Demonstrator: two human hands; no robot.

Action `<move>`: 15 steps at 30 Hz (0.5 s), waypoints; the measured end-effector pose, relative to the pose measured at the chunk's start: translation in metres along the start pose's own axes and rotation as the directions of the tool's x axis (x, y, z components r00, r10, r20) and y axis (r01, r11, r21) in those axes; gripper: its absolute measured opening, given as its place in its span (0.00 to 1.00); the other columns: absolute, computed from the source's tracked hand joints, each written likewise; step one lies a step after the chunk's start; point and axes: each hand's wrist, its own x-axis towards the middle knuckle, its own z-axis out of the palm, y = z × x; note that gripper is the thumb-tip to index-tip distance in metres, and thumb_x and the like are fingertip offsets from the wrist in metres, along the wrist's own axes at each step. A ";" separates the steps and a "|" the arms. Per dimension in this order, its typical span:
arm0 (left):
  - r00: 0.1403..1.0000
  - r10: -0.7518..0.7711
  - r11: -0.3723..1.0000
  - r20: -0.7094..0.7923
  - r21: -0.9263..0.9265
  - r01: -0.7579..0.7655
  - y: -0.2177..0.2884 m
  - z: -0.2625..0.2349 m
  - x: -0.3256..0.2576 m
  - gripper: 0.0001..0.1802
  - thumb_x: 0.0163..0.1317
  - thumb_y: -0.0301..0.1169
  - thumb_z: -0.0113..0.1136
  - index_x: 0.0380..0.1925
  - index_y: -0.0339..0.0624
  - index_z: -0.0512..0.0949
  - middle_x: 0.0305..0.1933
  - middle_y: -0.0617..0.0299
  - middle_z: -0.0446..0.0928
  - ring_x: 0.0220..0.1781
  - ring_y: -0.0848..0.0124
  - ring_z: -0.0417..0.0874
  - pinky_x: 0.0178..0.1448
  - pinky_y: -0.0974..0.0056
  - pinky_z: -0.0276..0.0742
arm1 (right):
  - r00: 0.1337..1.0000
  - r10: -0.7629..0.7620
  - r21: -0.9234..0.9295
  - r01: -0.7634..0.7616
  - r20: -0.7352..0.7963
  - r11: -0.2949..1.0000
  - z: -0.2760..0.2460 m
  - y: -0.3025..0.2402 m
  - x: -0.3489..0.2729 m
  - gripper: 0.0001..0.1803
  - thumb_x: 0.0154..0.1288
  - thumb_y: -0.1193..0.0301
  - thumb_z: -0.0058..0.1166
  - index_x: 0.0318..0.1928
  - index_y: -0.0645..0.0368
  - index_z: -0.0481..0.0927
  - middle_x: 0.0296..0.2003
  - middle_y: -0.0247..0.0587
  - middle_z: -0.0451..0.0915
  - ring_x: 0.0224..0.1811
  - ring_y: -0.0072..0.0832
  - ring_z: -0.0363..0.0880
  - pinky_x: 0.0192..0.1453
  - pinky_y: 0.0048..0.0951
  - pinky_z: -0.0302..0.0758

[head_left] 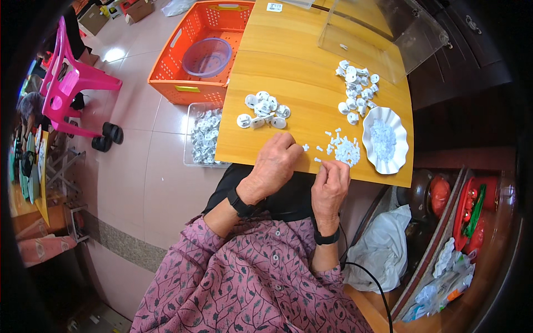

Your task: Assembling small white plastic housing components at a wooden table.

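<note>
My left hand (276,160) is at the table's front edge, its fingers curled together; what they hold, if anything, is hidden. Just right of its fingertips a tiny white piece (305,147) shows. My right hand (331,186) pinches thumb and finger at a small translucent-white plastic peg (317,160). Beyond that hand lies a loose pile of similar pegs (346,151). A scalloped white dish (367,140) to the right holds many small translucent pieces (383,139). Round white plastic parts sit in a near-left heap (264,108) and a far-right heap (358,86).
The yellow wooden table (288,61) carries a clear plastic box (383,39) at its far right. Left of it, on the floor, are an orange crate (166,72) with a purple basket (207,57) and a clear bin of white parts (205,136). A pink chair (72,83) stands farther left.
</note>
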 end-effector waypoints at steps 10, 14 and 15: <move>0.994 -0.105 0.991 -0.030 -0.088 0.102 0.004 -0.016 -0.009 0.05 0.57 0.23 0.67 0.34 0.38 0.81 0.35 0.52 0.76 0.39 0.53 0.81 0.42 0.54 0.80 | 0.971 -0.113 -0.152 0.147 0.211 0.977 -0.016 -0.014 -0.001 0.19 0.63 0.72 0.64 0.54 0.61 0.82 0.46 0.43 0.75 0.50 0.40 0.75 0.54 0.42 0.69; 0.972 -0.182 0.979 -0.146 -0.117 0.166 -0.007 -0.025 -0.010 0.08 0.57 0.23 0.66 0.36 0.40 0.80 0.36 0.52 0.76 0.42 0.53 0.80 0.44 0.54 0.79 | 0.960 -0.125 -0.131 0.161 0.250 0.978 -0.017 -0.017 -0.002 0.21 0.60 0.70 0.67 0.53 0.61 0.82 0.45 0.41 0.75 0.50 0.40 0.75 0.53 0.42 0.69; 0.948 -0.190 0.982 -0.255 -0.049 0.184 -0.011 -0.028 -0.007 0.09 0.57 0.22 0.66 0.38 0.40 0.79 0.37 0.52 0.76 0.42 0.53 0.81 0.44 0.54 0.79 | 0.960 -0.120 -0.113 0.152 0.252 0.982 -0.018 -0.017 -0.002 0.20 0.59 0.70 0.68 0.52 0.60 0.83 0.44 0.41 0.76 0.49 0.40 0.75 0.52 0.42 0.69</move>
